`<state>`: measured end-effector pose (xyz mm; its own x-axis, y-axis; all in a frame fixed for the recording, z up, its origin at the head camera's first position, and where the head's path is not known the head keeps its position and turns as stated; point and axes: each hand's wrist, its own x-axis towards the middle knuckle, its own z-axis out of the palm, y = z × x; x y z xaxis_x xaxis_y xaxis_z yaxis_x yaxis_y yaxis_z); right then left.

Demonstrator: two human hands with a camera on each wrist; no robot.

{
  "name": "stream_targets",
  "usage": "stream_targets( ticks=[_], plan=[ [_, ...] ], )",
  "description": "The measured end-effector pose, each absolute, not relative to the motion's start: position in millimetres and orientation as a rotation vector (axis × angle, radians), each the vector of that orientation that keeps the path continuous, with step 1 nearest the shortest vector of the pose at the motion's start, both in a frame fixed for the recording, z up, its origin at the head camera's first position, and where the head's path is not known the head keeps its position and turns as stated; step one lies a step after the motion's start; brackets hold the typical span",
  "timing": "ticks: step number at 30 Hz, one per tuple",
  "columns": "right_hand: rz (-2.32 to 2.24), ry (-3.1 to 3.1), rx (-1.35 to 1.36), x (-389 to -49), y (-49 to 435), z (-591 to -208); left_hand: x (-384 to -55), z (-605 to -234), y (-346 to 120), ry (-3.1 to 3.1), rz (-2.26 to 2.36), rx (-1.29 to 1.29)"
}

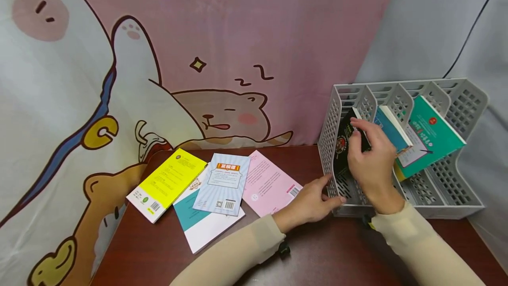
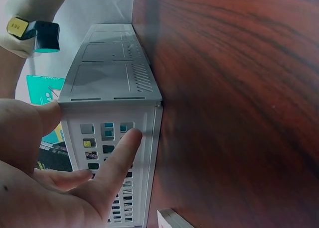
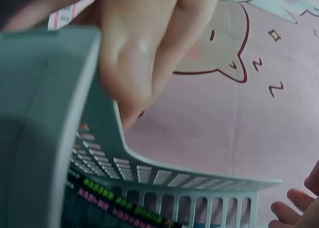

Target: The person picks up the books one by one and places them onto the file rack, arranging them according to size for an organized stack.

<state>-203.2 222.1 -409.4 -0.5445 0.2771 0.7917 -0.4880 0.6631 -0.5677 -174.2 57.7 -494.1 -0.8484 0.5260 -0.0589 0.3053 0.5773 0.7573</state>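
A grey plastic book rack [image 1: 432,212] with several compartments stands at the right of the table. My left hand [image 1: 311,202] grips its front left corner, thumb at the front edge and index finger [image 2: 119,158] along the perforated side wall [image 2: 142,173]. A black book [image 1: 342,144] leans in the leftmost compartment, its spine [image 3: 119,203] showing low in the right wrist view. Over that book hovers my right hand [image 1: 373,158], fingers loosely bent and nothing between them. Right of it, a blue book [image 1: 390,127] and a green book [image 1: 432,133] slant in other compartments.
Left on the brown table lie a yellow book [image 1: 172,180], a white-and-teal book [image 1: 198,233], a light blue book [image 1: 224,180] over it, and a pink book [image 1: 270,180]. A cartoon-printed curtain [image 1: 278,34] hangs behind the table.
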Motion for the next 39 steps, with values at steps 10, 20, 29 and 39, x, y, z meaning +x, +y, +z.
stream_targets(
  ticks=[10,20,29,39],
  plan=[
    [1.054,-2.008,0.284,-186.6,202.7,-413.7,-175.2,-488.2,52.3,2.526,1.183,0.671],
    [1.205,-2.26,0.371,-170.1,183.4,-419.5,-186.6,-475.1,13.4,2.498,1.456,0.638],
    [1.251,-2.471,0.41,-162.9,153.7,-432.5,-193.3,-475.5,-35.0,2.547,1.527,0.547],
    [1.597,-2.745,0.44,-154.0,107.2,-450.7,-199.8,-477.5,-99.8,2.65,1.531,0.34]
  ],
)
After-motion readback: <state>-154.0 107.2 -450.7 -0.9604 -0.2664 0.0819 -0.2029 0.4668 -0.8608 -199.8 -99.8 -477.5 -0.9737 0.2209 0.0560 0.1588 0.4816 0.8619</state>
